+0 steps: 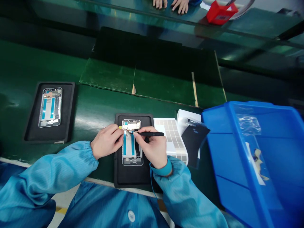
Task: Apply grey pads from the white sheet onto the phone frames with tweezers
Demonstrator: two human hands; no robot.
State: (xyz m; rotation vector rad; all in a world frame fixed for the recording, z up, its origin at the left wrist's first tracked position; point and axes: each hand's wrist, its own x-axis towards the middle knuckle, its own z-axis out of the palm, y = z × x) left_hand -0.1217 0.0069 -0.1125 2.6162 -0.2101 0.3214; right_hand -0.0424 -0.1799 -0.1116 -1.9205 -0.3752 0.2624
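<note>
An opened phone (129, 148) lies in a black tray (133, 177), its circuit board at the top and two blue strips down its middle. My left hand (108, 141) is at the phone's upper left edge with its fingers bent and closed together; what they pinch, if anything, is hidden. A small yellow-green tab shows beside those fingertips. In my right hand (153, 147) is a pair of slim black tweezers (154, 134), the back end pointing right. The fingertips of that hand are over the phone, just below the board, and the tweezers' tips are hard to make out.
A second opened phone (50, 107) lies in another black tray (28, 136) at left. Right of my hands are a sheet of grey stickers (172, 129) and a dark film (193, 139). A blue bin (216, 152) holds plastic scraps. Across the bench are another person's hands (180, 4) and a red holder (219, 14).
</note>
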